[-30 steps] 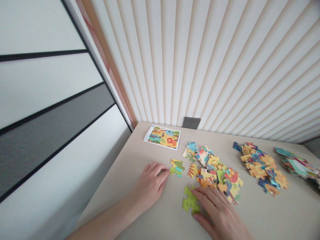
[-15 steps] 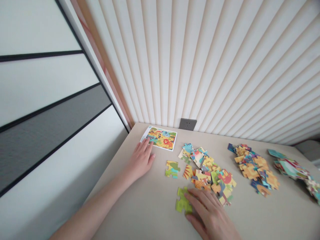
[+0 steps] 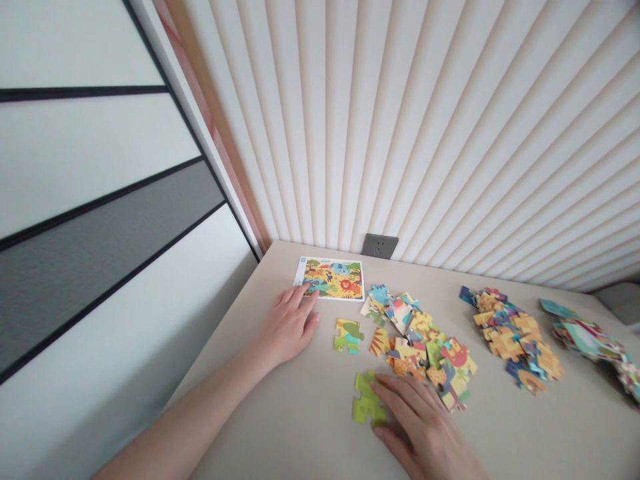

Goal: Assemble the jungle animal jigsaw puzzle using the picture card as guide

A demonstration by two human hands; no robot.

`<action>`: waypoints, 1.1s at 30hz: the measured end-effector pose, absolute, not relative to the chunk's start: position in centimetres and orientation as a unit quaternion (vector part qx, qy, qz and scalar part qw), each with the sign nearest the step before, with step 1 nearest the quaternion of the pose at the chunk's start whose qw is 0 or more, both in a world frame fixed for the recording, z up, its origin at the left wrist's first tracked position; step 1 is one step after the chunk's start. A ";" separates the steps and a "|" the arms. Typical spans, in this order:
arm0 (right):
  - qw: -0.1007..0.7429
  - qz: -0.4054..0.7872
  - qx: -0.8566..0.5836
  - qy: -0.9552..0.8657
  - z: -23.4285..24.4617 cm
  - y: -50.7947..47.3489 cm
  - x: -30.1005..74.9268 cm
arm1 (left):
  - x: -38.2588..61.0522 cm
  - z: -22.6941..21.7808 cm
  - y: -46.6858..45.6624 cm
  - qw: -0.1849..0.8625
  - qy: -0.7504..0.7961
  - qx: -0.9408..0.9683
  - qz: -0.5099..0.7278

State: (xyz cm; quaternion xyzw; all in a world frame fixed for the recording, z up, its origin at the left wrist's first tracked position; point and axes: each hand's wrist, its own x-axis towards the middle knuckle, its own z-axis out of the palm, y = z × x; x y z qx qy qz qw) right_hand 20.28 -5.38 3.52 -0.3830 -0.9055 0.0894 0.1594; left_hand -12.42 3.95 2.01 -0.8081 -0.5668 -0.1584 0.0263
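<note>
My left hand [image 3: 289,325] lies flat on the beige table [image 3: 300,427], fingers stretched out, its fingertips touching the near left corner of a colourful picture card [image 3: 332,279]. A yellow-green puzzle piece [image 3: 348,334] sits just right of that hand, apart from it. My right hand [image 3: 425,427] rests flat near the front, fingers spread, its fingertips on a joined green puzzle piece [image 3: 365,399]. A pile of loose colourful puzzle pieces [image 3: 425,340] lies just beyond my right hand.
Two further heaps of puzzle pieces lie to the right, one [image 3: 515,337] in the middle and one [image 3: 595,343] at the far right edge. A grey wall socket [image 3: 380,246] sits in the ribbed wall behind the card. The table's left edge drops off beside my left forearm.
My left hand left the yellow-green piece and moved back-left to the picture card, which has since turned squarer to the wall. My right hand has stayed on the green piece.
</note>
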 end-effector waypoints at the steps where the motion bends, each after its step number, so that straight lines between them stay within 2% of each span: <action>1: 0.159 0.092 -0.384 -0.905 3.6 -5.4 20.3 | -12.5 2.0 4.1 0.022 -0.567 -0.808 -0.160; 33: 0.165 0.060 -0.371 -0.912 3.7 -5.4 20.3 | -12.8 1.3 4.1 0.030 -0.586 -0.799 -0.131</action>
